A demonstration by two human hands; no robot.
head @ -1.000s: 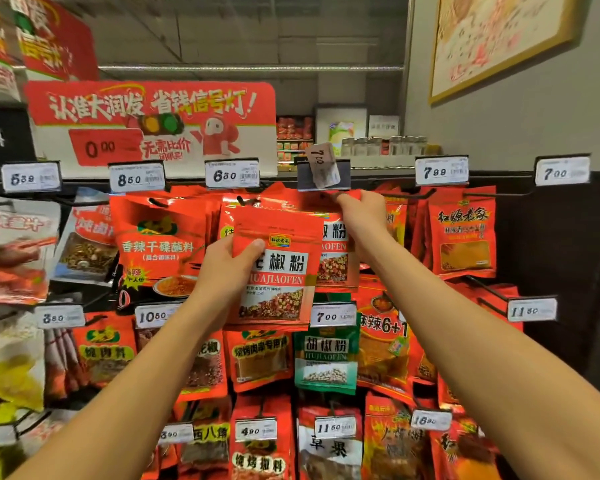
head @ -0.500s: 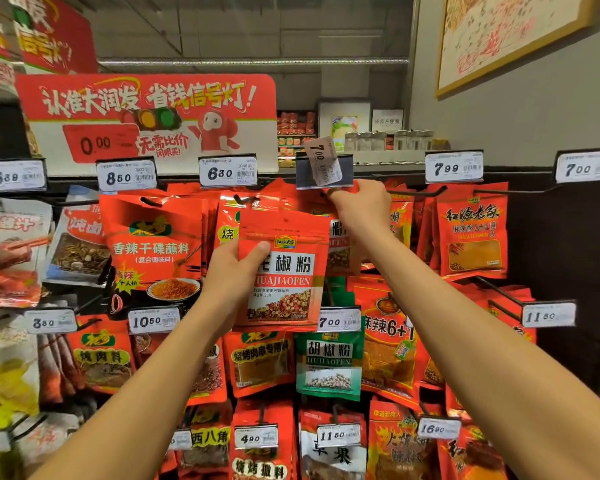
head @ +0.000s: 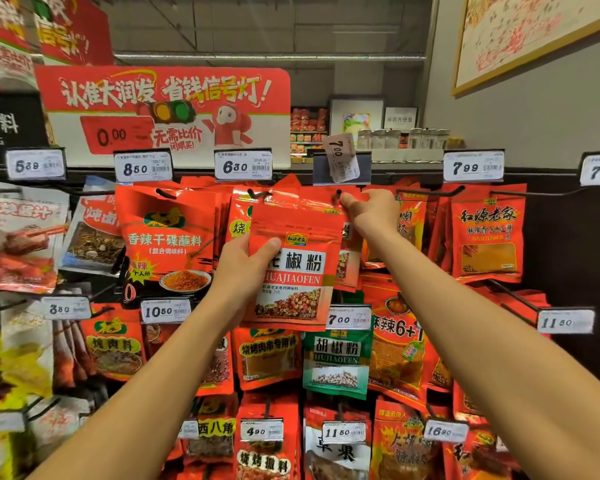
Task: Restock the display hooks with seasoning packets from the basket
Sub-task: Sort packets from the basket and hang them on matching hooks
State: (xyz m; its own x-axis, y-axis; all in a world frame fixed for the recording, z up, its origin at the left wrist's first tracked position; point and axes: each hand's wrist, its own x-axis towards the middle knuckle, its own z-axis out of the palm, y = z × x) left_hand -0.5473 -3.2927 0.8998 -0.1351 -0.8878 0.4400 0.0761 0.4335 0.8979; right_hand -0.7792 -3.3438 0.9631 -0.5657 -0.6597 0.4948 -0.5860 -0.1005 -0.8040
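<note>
Red foil packets, a thin stack of them, sit in the left hand: thumb laid across the front face, fingers curled behind out of sight, so the stack is clamped flat and upright with its top edge near the hook. Held so, the punched holes probably line up with the prong. The right hand reaches to that prong, forefinger and thumb pinching the top edge of a hanging packet just beside the hook tip, likely steadying it or clearing room for the new ones. Whether the other right fingers are curled or loose I cannot tell.

The packets are glossy, flat, rectangular pouches with sealed rims and a printed window of peppercorns; they bend a little and will slide on each other. The hooks are thin dark wire, upturned at the end to stop stock slipping off. A bent paper tag hangs askew in its plastic holder above. A green packet hangs below. No basket is in view.
</note>
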